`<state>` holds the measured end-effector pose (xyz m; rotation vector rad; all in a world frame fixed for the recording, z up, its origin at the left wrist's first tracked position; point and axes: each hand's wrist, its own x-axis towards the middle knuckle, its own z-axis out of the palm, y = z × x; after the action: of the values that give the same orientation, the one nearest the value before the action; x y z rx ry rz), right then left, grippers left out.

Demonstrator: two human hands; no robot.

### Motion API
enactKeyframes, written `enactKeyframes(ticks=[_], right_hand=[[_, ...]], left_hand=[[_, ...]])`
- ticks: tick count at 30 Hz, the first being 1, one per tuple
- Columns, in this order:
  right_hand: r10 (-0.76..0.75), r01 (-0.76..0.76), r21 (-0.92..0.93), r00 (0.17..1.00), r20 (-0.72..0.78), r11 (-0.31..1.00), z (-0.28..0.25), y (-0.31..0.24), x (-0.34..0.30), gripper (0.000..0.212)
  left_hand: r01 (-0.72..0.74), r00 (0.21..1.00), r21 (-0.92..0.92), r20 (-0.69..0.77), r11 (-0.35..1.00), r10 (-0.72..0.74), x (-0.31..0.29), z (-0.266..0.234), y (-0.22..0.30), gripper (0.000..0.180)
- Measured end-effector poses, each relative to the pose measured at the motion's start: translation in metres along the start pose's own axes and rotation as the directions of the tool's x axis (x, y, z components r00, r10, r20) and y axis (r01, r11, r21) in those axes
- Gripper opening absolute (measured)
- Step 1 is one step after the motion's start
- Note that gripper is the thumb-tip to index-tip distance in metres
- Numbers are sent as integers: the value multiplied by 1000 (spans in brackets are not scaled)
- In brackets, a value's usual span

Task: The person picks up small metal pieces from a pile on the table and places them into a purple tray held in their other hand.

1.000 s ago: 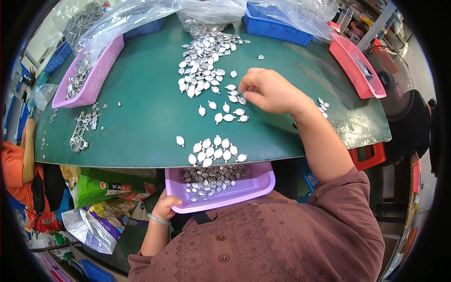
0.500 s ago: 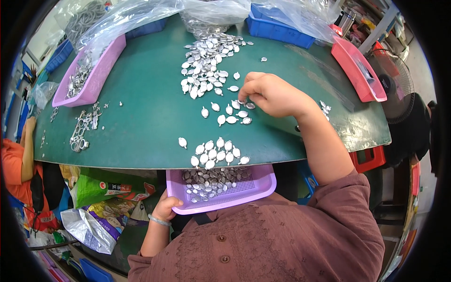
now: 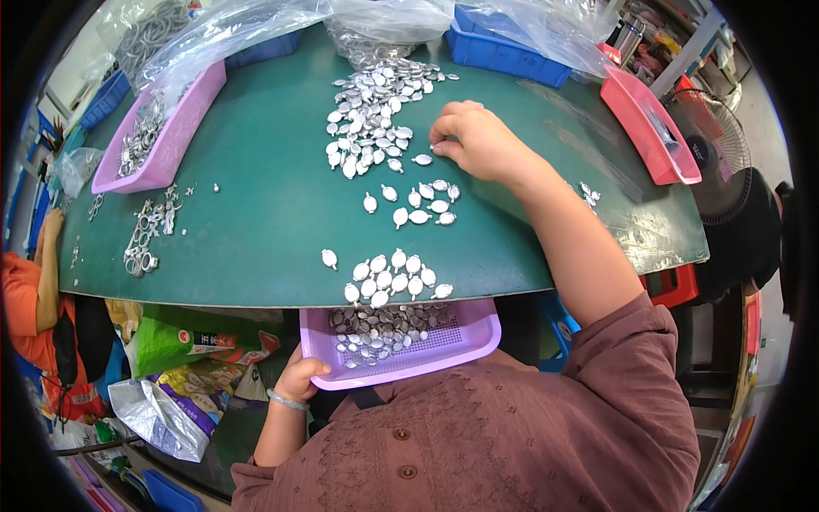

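My left hand (image 3: 303, 375) grips the near left corner of a purple plastic basket (image 3: 486, 341), which sits just below the table's near edge and holds many small silver oval metal pieces (image 3: 384, 343). Over the table, my right hand (image 3: 478, 145) has thumb and forefinger drawn together on what looks like one small silver oval piece (image 3: 432, 148), mostly hidden by the fingertips. Left of it lies a big heap of the same tabbed ovals (image 3: 375, 119). A looser group (image 3: 418, 217) is scattered nearer me, and another cluster (image 3: 384, 277) lies by the table edge above the basket.
The green table (image 3: 273, 171) carries a pink-purple tray (image 3: 183, 141) of metal parts at left, with loose ring-shaped parts (image 3: 141, 256) nearby. Blue bins (image 3: 503, 55) and clear plastic bags (image 3: 392, 21) line the back. A pink tray (image 3: 653, 128) stands right. Another person's arm (image 3: 49, 256) shows far left.
My right hand has moved away from me, from the loose group to beside the big heap. The single oval that lay there is now covered by my fingers. My left hand stays on the basket.
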<state>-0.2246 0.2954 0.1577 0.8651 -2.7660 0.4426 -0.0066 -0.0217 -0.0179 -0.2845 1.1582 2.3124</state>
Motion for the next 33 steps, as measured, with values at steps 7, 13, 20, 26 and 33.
enactKeyframes(ticks=[7,13,20,26,33], right_hand=[[138,-173,169,969,203,970,-12,-4,1,17],[188,-226,224,965,181,948,-7,1,-1,20],[148,-166,309,986,81,936,-4,3,-3,23],[-57,-17,295,969,239,955,-13,-10,-6,16],[-222,156,301,954,200,941,-15,-35,-13,16]], left_hand=[[-5,1000,-4,7,1000,5,0,-2,-2,66],[-6,1000,1,-8,1000,6,0,3,0,66],[-8,1000,2,-21,1000,8,0,5,1,66],[-15,1000,0,-24,1000,15,-1,7,2,66],[-7,1000,7,-30,1000,7,-2,5,2,68]])
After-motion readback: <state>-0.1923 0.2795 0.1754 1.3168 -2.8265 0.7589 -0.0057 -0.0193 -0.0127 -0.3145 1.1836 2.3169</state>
